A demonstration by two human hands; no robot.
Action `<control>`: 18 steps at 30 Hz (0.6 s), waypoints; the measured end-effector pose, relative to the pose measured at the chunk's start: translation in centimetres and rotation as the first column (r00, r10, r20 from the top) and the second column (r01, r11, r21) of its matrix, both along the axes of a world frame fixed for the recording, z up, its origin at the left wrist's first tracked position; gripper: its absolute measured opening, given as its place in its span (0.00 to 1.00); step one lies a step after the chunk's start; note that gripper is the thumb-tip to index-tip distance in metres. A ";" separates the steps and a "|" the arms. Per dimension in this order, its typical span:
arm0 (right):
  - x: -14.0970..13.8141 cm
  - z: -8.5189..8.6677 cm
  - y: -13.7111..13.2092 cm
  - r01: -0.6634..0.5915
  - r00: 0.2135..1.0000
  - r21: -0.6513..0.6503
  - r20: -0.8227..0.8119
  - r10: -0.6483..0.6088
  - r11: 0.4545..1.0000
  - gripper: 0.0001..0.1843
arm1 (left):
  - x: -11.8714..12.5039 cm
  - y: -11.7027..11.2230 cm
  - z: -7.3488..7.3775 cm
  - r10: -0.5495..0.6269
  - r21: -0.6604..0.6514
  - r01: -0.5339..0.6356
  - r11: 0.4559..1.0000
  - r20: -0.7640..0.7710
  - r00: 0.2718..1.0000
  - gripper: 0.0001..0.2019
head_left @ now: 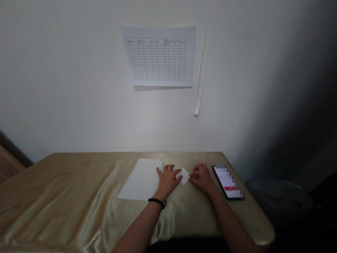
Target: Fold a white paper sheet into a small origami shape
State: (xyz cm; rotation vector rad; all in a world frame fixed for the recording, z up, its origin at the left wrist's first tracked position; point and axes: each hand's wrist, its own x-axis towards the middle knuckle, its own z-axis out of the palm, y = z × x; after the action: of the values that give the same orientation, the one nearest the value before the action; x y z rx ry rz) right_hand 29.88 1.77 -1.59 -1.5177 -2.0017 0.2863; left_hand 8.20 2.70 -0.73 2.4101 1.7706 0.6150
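Observation:
A small folded white paper (184,175) lies on the table covered with a shiny gold cloth (79,189). My left hand (167,178) rests flat on the paper's left part, fingers spread, with a black band on the wrist. My right hand (201,176) has its fingers curled and pinched against the paper's right edge. A sheet of white punched paper (142,179) lies just left of my left hand.
A phone (228,182) with a lit screen lies right of my right hand, near the table's right edge. A printed table sheet (159,56) and a paper strip (201,75) hang on the white wall behind. A dark seat (276,196) stands at right.

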 end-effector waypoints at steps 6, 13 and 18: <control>0.2 0.0 0.2 0.008 1.000 0.036 -0.027 -0.007 0.999 0.05 | 0.0 0.3 -0.2 0.003 -0.028 -0.005 1.000 -0.046 0.999 0.17; 0.6 -0.7 1.0 0.032 0.999 0.060 -0.036 -0.030 0.998 0.06 | 0.1 0.2 0.2 -0.003 -0.053 0.000 0.999 -0.068 0.998 0.17; -0.6 -1.2 2.8 0.060 0.998 0.000 -0.018 -0.060 0.998 0.09 | 0.0 0.3 0.1 -0.008 -0.062 0.006 0.998 -0.041 0.999 0.17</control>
State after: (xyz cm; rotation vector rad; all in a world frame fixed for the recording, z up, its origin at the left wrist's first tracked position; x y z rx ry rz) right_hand 29.30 4.57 -2.76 -1.5667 -1.9383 0.2744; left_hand 8.16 3.02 -0.64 2.4035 1.7685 0.5050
